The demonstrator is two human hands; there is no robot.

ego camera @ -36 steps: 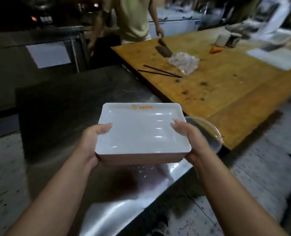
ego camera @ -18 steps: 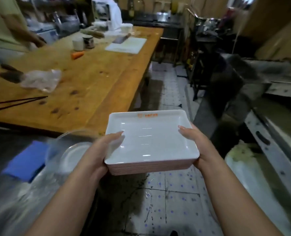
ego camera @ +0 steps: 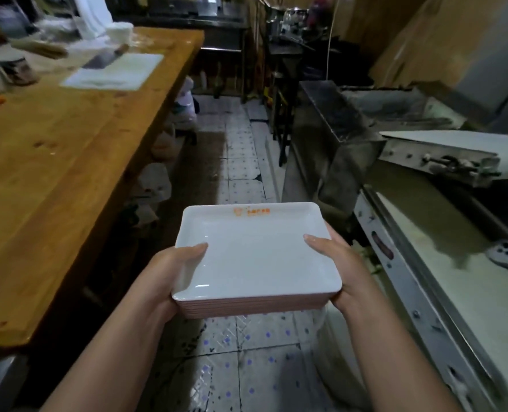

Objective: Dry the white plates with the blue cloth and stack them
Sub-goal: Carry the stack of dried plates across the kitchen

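- Stack of white plates (ego camera: 255, 257) held level over tiled floor (ego camera: 247, 352), between wooden table (ego camera: 53, 173) and steel counter (ego camera: 425, 263).
- Left hand (ego camera: 169, 272) clasped on left edge, thumb on top plate's rim.
- Right hand (ego camera: 336, 263) clasped on right edge, thumb likewise on top.
- Orange logo (ego camera: 251, 212) at far rim.

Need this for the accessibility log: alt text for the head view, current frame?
Both hands, left and right, hold a stack of white rectangular plates by its short sides over a tiled kitchen aisle. A long wooden table with a white cutting board runs along the left; steel equipment lines the right.
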